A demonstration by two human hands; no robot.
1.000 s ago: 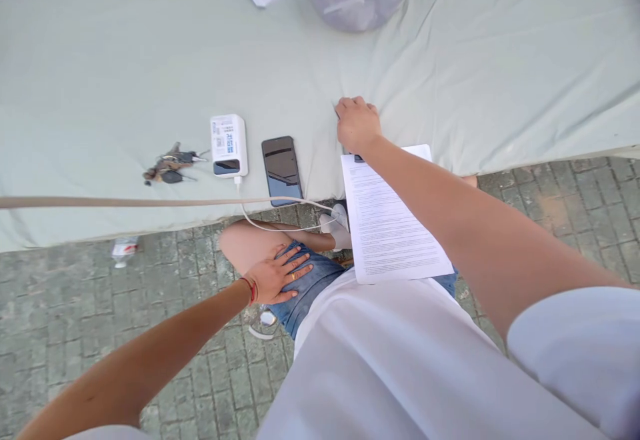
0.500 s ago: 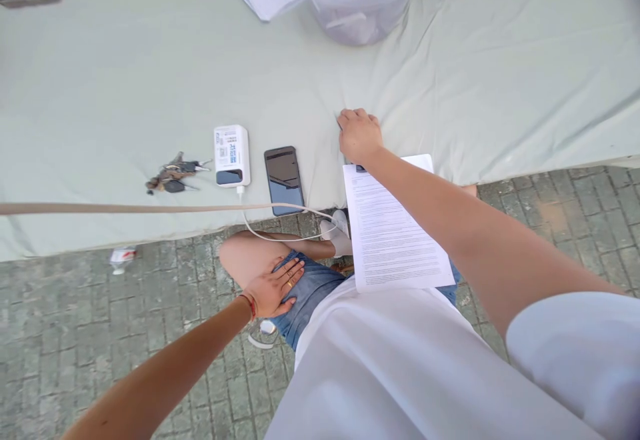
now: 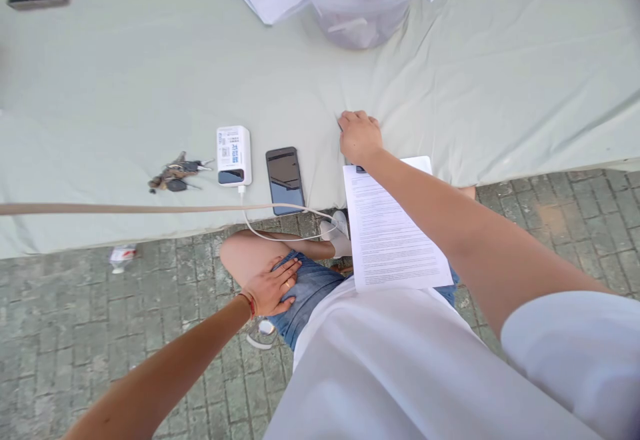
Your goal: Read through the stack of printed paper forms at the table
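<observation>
I watched the right hand (image 3: pixel 359 136) rest curled, fingers bent down onto the pale tablecloth (image 3: pixel 125 93) just above the printed sheet (image 3: pixel 390 227) lying under its forearm, the phone (image 3: pixel 285 179) near its left, while the left hand (image 3: pixel 273 287) lay flat, empty, on the denim shorts (image 3: pixel 307 293).

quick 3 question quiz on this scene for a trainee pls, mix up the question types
1. True or false: the left hand rests flat on the person's denim shorts.
2. What lies directly left of the phone on the cloth? A) keys B) white power bank C) bucket
3. Fill in: the right hand is curled on the cloth just above the printed ____.

Key
1. True.
2. B: the white power bank; the keys lie further left.
3. Sheet: the printed sheet.
</observation>
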